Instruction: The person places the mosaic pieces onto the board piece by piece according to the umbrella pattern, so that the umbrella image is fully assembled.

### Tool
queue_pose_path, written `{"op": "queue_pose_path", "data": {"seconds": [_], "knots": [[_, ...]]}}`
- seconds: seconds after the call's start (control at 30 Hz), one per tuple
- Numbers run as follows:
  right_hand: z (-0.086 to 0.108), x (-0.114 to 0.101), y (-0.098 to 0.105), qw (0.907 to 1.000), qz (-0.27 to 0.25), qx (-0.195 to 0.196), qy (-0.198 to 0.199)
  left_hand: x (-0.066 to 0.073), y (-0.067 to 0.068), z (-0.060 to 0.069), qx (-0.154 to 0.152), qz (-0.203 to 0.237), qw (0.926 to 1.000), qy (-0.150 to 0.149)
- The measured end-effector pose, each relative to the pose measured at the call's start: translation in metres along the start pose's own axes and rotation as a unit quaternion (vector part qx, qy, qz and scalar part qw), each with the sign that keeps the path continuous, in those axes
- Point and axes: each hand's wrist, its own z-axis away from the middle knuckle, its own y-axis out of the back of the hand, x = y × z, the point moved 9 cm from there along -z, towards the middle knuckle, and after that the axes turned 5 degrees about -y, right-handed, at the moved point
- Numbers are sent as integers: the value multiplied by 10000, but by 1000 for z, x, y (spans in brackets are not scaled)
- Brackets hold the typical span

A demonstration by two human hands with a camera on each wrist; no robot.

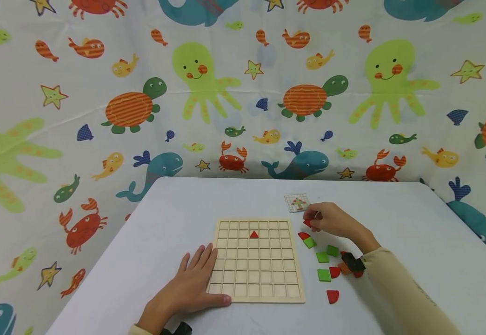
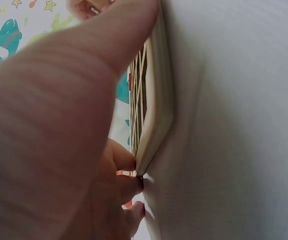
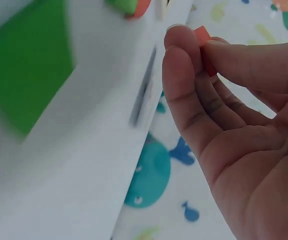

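Note:
A wooden grid board [image 1: 263,300] lies on the white table, with one red triangle [image 1: 254,234] in a cell of an upper row. My left hand [image 1: 188,286] rests against the board's left side, fingers straight and thumb at the lower left corner. Right of the board, my right hand [image 1: 330,221] pinches a small red piece [image 3: 209,65] between thumb and fingertips. Its full shape is hidden by the fingers. Just beyond that hand lies a small pattern card [image 1: 289,204] with a coloured figure on a grid.
Loose flat pieces lie right of the board: several green squares [image 1: 324,275], several red rounded pieces [image 1: 332,296] and an orange one [image 1: 344,268]. Some are partly hidden under the right wrist. A curtain [image 1: 222,195] printed with sea animals hangs behind the table.

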Motion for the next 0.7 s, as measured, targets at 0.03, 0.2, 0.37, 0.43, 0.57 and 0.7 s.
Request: {"op": "queue_pose_path", "data": {"seconds": [0.03, 0.2, 0.37, 0.43, 0.57, 0.7], "knots": [[-3, -6, -3, 9999, -15, -9, 99, 0, 0, 0, -2, 6, 10000, 4], [-17, -37, -16, 9984, -70, -62, 552, -1, -1, 0, -11, -15, 10000, 30], [-28, -63, -36, 9957, -156, -207, 892, 0, -2, 0, -1, -43, 10000, 14], [-31, -73, -46, 9942, -233, -293, 1007, -1, -2, 0, -14, -42, 10000, 43], [-35, -93, -66, 9904, -251, -424, 1292, -1, -1, 0, -22, -80, 9999, 71], [-40, -111, -84, 9838, 19, -484, 1727, -3, -1, -2, 20, -111, 9999, -59]]}}
